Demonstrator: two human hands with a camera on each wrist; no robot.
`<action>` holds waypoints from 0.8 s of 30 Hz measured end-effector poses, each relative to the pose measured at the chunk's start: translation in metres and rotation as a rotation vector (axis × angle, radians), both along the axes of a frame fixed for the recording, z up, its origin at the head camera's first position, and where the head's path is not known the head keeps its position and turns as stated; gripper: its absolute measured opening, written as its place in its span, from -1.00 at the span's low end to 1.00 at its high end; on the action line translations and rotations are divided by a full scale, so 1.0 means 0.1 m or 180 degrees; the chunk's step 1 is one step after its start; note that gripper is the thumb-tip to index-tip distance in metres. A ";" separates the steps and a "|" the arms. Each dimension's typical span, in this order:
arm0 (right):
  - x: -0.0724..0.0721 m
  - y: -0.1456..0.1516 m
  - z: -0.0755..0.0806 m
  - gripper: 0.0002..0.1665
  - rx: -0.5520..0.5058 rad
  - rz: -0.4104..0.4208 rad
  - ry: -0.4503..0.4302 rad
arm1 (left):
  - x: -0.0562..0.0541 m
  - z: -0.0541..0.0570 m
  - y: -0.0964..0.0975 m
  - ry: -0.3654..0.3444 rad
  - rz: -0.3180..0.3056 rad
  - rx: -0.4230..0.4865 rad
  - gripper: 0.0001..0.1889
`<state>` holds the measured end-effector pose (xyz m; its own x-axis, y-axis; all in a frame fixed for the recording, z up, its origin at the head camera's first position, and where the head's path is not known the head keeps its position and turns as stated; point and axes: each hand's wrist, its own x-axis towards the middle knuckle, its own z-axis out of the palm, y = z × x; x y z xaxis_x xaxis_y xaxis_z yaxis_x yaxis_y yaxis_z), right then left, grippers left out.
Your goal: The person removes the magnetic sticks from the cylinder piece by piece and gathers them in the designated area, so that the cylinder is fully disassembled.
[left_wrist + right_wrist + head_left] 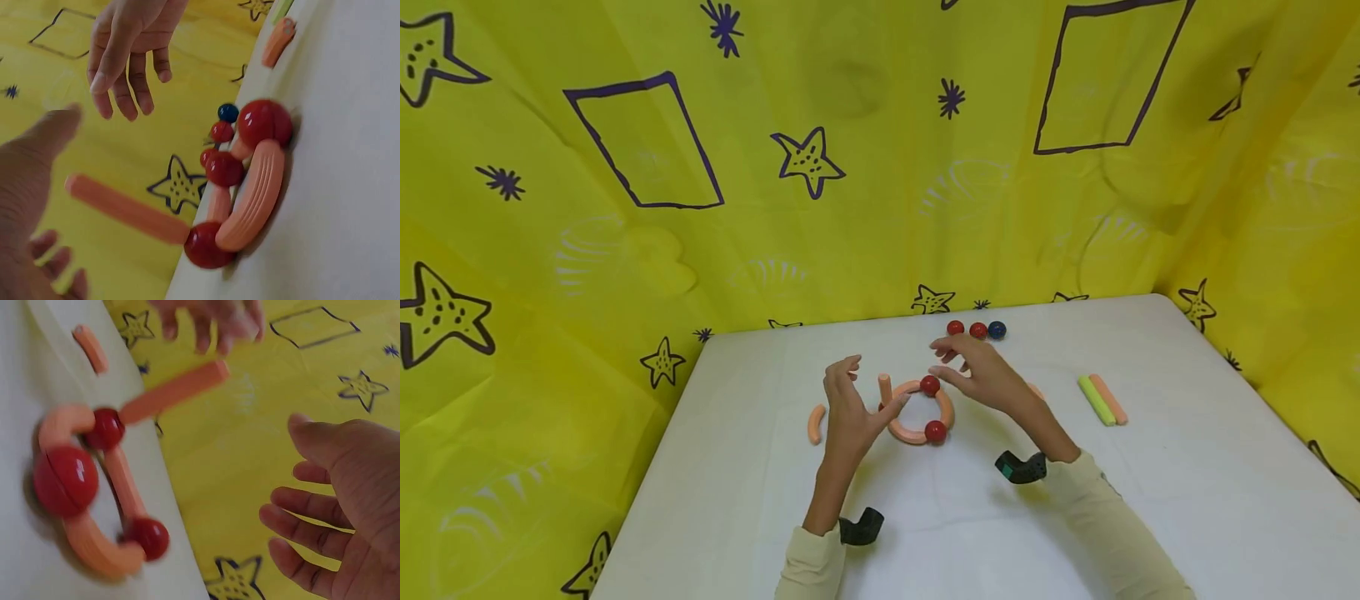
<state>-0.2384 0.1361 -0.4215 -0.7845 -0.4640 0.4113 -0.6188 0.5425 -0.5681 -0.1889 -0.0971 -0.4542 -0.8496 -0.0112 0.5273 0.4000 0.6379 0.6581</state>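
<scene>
Peach ring (948,408) lies flat between your hands | left hand (848,408), at its nine o'clock, fingers loose, grasping nothing | right hand (988,375), at two o'clock, likewise released | red balls (936,431) apparently join its curved pieces (907,436) | rod (885,389) stands at nine o'clock, seemingly plugged into one ball

Six balls (930,385) (one blue), three sticks (1096,401), five arcs (815,425) show.
</scene>
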 end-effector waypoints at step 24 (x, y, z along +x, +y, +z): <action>0.06 -0.82 -0.32 -0.82 0.0221 -0.0018 -0.0787 | -0.08 -0.37 -0.04 -0.1256 -0.0047 0.0093 -0.60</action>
